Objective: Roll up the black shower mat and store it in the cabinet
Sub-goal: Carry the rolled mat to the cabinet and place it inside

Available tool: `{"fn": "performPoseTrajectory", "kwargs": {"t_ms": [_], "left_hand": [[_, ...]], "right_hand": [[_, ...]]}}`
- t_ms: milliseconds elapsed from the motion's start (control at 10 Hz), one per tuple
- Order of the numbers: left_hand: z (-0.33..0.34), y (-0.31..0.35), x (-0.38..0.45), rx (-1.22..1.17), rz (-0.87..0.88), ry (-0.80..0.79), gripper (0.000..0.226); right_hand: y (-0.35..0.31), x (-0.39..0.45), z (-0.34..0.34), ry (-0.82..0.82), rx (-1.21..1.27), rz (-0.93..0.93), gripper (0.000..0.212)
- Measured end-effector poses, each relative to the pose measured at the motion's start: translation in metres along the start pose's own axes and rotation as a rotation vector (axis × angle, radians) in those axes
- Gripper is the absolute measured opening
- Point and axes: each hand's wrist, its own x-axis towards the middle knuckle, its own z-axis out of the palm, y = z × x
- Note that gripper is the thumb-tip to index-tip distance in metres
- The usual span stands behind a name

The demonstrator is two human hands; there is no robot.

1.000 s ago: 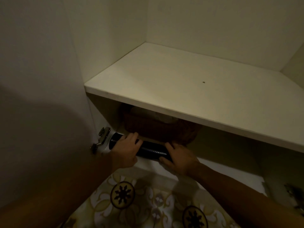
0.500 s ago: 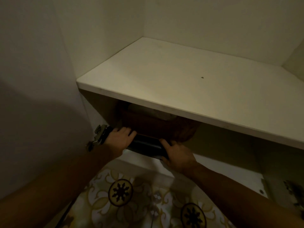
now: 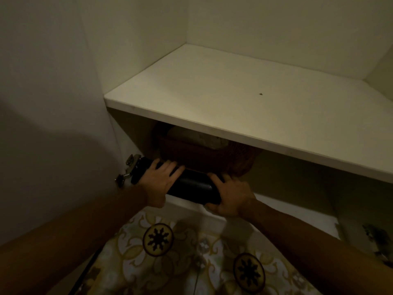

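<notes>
The black shower mat [image 3: 192, 185] is rolled into a tight cylinder and lies crosswise at the front edge of the cabinet's lower compartment. My left hand [image 3: 160, 179] wraps over its left part, fingers curled on top. My right hand [image 3: 230, 198] grips its right end from the front and below. The roll sits just in front of a dark wicker basket [image 3: 204, 155] under the white cabinet shelf [image 3: 234, 107]. The roll's left end almost touches the cabinet's left wall.
A metal door hinge [image 3: 127, 169] sticks out on the left wall beside the roll. The open cabinet door [image 3: 49, 103] stands at left. A folded pale cloth [image 3: 197, 138] lies in the basket. Patterned yellow floor tiles [image 3: 191, 252] lie below. Another hinge [image 3: 374, 233] sits at lower right.
Both hands stay on the roll at the compartment's front edge. The roll sits a little further toward the basket, and the right hand has shifted round its right end.
</notes>
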Motion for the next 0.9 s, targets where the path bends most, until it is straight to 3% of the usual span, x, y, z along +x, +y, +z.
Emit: {"fn": "performPoseTrajectory", "kwargs": {"t_ms": [300,500,600,700,800,900], "left_hand": [[0.005,-0.002,-0.003,-0.12,0.009,0.133,0.111],[0.009,0.005,-0.036,-0.355,-0.049,0.252,0.092],[-0.006,0.013,-0.063,-0.419,-0.092,0.14,0.088],[-0.033,0.027,-0.093,-0.431,-0.169,0.021,0.089],[-0.083,0.029,-0.121,-0.423,-0.184,-0.051,0.091],[-0.141,0.024,-0.145,-0.454,-0.173,-0.024,0.091]], "right_hand": [[0.002,-0.007,-0.007,0.085,-0.092,-0.037,0.091],[-0.022,-0.031,-0.002,0.189,0.05,-0.063,0.09],[-0.039,-0.052,-0.008,0.181,0.107,-0.092,0.087],[-0.062,-0.082,-0.027,0.193,0.224,0.027,0.084],[-0.067,-0.119,-0.07,0.064,0.151,-0.052,0.084],[-0.057,-0.156,-0.121,-0.049,0.131,-0.028,0.084]]}}
